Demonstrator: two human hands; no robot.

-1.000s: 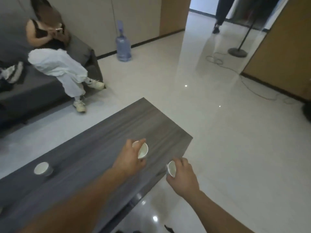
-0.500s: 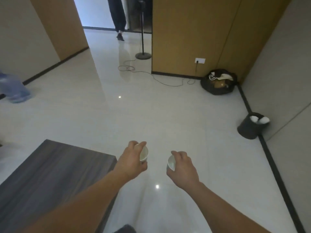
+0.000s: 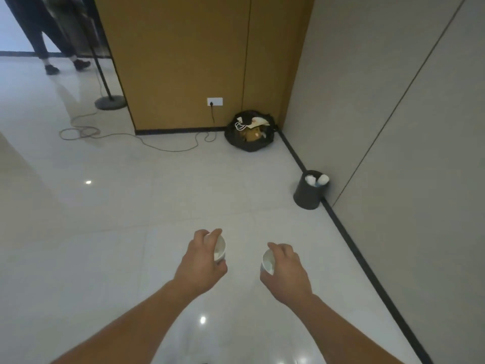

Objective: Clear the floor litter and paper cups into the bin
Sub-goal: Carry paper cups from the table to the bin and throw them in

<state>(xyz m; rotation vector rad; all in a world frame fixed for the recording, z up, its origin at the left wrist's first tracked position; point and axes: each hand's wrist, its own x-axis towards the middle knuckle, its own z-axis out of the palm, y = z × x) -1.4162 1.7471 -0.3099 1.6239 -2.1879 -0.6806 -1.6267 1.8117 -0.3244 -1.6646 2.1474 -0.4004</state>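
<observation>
My left hand (image 3: 202, 261) curls round a small white paper cup (image 3: 220, 249), fingers over its rim. My right hand (image 3: 286, 269) wraps a second white paper cup (image 3: 268, 262) by its wall, mouth turned toward the other. Both cups hang above the glossy pale tiled floor (image 3: 131, 219), well apart from the dark round plastic bin (image 3: 307, 194), which stands against the grey wall (image 3: 393, 127) ahead to my right. The cups should be light, thin-walled and easy to crush, so I judge a gentle hold around the upper wall safest. I cannot tell whether either holds liquid. White things crowd the bin's mouth, too small to identify. A black rubbish sack (image 3: 249, 143) sits in the corner beyond.
</observation>
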